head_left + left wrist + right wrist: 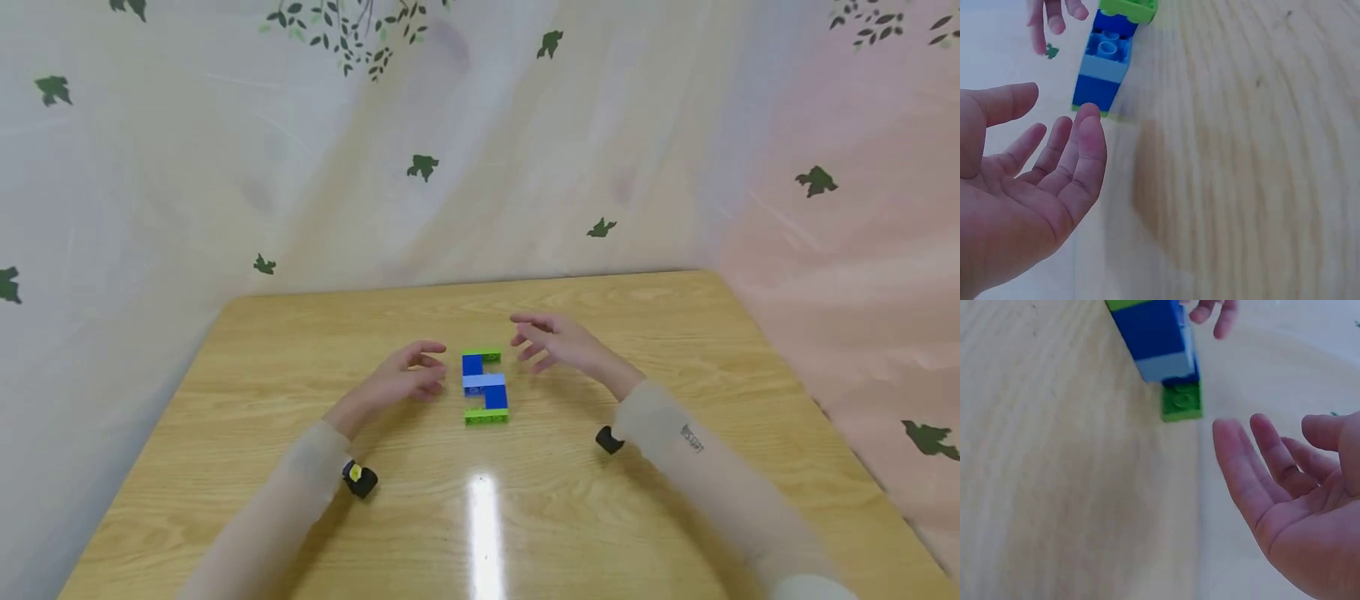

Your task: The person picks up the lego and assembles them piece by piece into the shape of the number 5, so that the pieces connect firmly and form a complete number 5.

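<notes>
A structure of joined toy building bricks stands on the table between my hands, stepped like an S in the head view. Its far and near ends are green bricks (486, 416), with dark blue bricks (496, 397) between them and a light blue brick (483, 380) across the middle. To its left hovers my left hand (401, 375), fingers loosely bent and holding nothing. My right hand (562, 342) is on the other side, a little farther off, also relaxed. Both wrist views show a gap between fingertips and bricks (1104, 69), (1154, 334).
The wooden table (420, 533) reaches back to a pale cloth backdrop (495, 208) with leaf and bird prints. A small black wrist camera (360, 481) sits below the left sleeve, another black camera (609, 440) beside the right sleeve.
</notes>
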`<state>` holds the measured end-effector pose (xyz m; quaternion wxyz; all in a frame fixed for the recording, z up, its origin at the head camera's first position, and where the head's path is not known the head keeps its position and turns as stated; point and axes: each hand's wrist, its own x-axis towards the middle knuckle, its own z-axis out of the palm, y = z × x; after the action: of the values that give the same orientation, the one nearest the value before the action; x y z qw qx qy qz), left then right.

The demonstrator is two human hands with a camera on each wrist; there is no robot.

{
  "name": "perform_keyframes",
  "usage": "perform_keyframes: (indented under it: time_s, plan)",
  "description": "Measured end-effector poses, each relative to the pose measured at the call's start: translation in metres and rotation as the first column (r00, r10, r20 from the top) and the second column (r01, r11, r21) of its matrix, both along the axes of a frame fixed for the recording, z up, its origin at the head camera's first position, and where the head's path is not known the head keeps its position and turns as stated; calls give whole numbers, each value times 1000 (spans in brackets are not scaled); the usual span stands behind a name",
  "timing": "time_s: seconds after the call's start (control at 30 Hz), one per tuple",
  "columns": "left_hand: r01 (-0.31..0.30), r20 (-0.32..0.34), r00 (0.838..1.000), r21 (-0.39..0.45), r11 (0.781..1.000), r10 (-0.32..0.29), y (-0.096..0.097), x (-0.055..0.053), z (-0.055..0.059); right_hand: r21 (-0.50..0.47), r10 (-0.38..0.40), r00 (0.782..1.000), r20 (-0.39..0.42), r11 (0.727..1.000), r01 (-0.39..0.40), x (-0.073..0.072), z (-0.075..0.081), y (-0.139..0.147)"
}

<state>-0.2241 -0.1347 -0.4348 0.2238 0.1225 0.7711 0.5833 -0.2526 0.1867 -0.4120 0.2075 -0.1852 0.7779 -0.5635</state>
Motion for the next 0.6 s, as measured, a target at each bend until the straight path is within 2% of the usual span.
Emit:
perform_keyframes:
  time_s: [0.03,0.1,0.2,0.3,0.37,0.5,0.53,0.6]
  plan:
    - [8,-29,1000,-12,1000,-8,-4,2,3,34,10,997,-71,999,-7,0,6,4]
    - [15,-86,996,-27,1000,-17,-14,4,9,127,27,977,-213,992,0,3,18,9]
    - [19,-169,985,-63,998,-29,-31,5,21,239,70,913,-402,971,31,8,35,18]
    - [15,-263,963,-145,989,-54,-49,5,33,302,88,845,-528,949,90,14,53,27]
    - [9,-331,941,-203,979,-77,-61,6,41,337,101,795,-599,932,135,18,63,32]
    - [-38,-452,885,-301,953,-108,-80,5,55,401,149,674,-723,886,234,23,75,42]
    - [-59,-484,868,-331,942,-116,-84,5,59,412,160,651,-742,875,254,24,76,45]
    - [-101,-527,840,-388,916,-131,-92,4,65,434,179,620,-764,853,290,25,79,50]
